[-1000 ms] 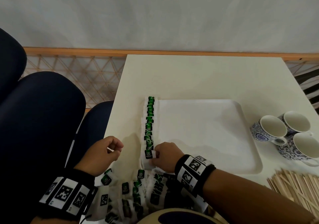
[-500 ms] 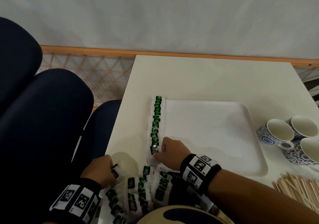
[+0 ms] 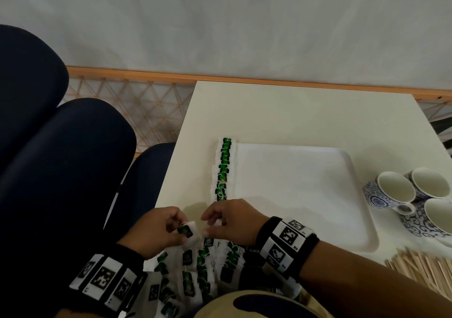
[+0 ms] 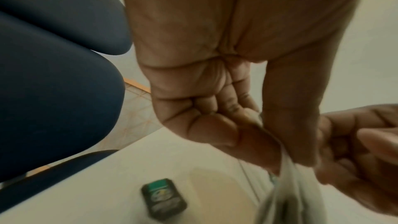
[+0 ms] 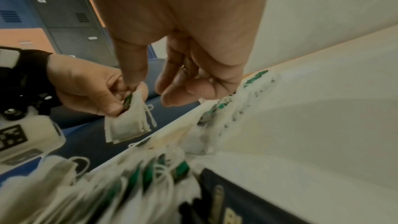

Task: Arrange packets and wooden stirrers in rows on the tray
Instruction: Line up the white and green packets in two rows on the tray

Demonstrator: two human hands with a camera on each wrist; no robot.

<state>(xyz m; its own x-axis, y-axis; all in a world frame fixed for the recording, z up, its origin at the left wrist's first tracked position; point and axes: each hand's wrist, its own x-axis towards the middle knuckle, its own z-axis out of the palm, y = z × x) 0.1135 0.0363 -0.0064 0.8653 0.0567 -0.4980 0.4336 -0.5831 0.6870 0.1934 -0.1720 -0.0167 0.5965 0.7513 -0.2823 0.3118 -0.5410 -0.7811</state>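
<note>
A white tray [image 3: 305, 195] lies on the table. A row of white tea packets with green tags [image 3: 223, 170] runs along its left edge. My left hand [image 3: 181, 229] pinches one packet [image 3: 192, 232] by its top, just above the loose pile of packets [image 3: 193, 268] at the table's near edge. The packet [image 5: 127, 125] hangs below the left thumb and fingers. My right hand [image 3: 210, 224] hovers right beside it at the row's near end, fingers loosely curled and holding nothing, its thumb close to the packet's top. The wooden stirrers [image 3: 420, 268] lie in a heap at the lower right.
Three blue-patterned cups [image 3: 396, 190] stand to the right of the tray. Dark blue chairs [image 3: 61, 170] stand left of the table. A single green tag [image 4: 163, 197] lies on the table below my left hand. Most of the tray floor is bare.
My left hand dipped into the pile, took a packet and raised it toward the right hand. My right hand drew back from the row's near end to meet it.
</note>
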